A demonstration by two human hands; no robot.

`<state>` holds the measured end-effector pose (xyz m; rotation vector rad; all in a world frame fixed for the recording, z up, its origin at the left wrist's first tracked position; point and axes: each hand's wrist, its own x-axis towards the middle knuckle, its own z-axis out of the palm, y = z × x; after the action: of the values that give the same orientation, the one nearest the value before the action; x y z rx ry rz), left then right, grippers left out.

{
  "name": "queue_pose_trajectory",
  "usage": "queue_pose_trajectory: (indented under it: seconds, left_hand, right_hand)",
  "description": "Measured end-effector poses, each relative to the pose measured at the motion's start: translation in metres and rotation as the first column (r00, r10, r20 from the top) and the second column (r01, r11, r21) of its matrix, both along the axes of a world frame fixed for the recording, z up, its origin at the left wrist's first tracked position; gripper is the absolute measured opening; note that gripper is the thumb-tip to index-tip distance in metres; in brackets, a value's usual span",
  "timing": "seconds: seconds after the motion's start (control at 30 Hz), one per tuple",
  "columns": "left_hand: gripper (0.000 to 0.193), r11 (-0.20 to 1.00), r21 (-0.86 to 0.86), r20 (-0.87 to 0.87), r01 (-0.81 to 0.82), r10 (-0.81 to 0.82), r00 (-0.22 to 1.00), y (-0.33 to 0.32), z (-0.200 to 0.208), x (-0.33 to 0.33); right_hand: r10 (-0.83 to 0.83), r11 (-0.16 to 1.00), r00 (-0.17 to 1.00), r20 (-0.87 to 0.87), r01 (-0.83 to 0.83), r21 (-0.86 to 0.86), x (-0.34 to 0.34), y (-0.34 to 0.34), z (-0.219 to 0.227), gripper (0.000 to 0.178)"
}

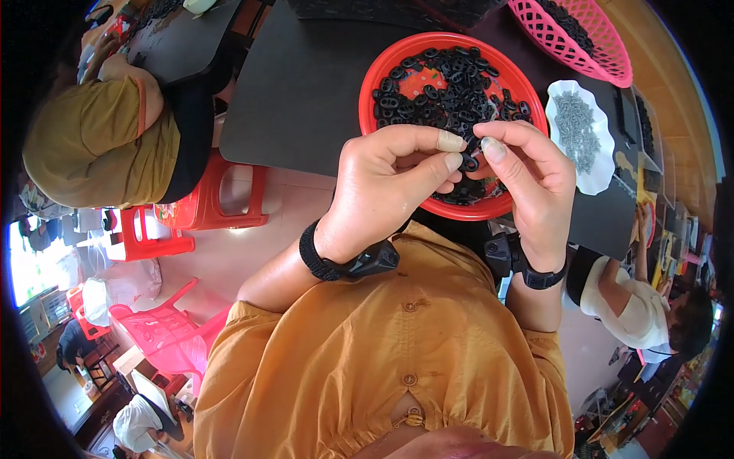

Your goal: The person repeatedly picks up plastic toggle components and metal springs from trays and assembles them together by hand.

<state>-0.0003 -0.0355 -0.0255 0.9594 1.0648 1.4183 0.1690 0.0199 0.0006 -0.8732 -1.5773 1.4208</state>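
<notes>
The small black piece (pixel 469 163) is held up over the red tub (pixel 369 73), near the tub's 6 o'clock side. The left hand (pixel 382 180) comes in from 8 o'clock and pinches it between the thumb and pointer finger. That pointer finger has a tan strip (pixel 451 141) around it. The right hand (pixel 537 180) comes in from 4 o'clock, with its thumb and pointer finger close together by the piece. I cannot tell if they pinch it too, or hold some tiny thing.

The piece has a round hole near its low end. Its long way seems to go from 12 to 6 o'clock, with the holed end at 6. Fingertips hide the top end.

It looks light and hard, and its smooth, shiny skin may be a bit slippery. I don't think it breaks easily. The best place to hold it is likely by its two long edges, keeping fingers off the hole.

More black pieces (pixel 455 99) lie in the tub. At 3 o'clock, a wavy white dish (pixel 604 122) holds little grey bits (pixel 575 134).
</notes>
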Motion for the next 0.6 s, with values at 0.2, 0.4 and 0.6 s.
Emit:
queue_pose_trajectory:
  seconds: [0.2, 0.4, 0.6]
  left_hand:
    - [0.015, 1.0, 0.026, -0.032, -0.002, 0.003, 0.999, -0.0003, -0.001, -0.0027]
    - [0.015, 0.999, 0.033, -0.062, 0.016, -0.014, 0.998, 0.0005, -0.0024, -0.0056]
    - [0.016, 0.999, 0.001, 0.005, 0.039, -0.039, 0.999, 0.0011, -0.0027, -0.0068]
  right_hand:
    - [0.016, 1.0, 1.0, 0.015, -0.016, -0.017, -0.0017, 0.0017, 0.0014, 0.016]
    - [0.054, 0.998, 0.998, 0.036, -0.053, -0.04, -0.0031, 0.0026, 0.0039, 0.016]
    - [0.093, 0.995, 0.992, 0.083, -0.089, -0.048, -0.0007, 0.0063, 0.0041, 0.015]
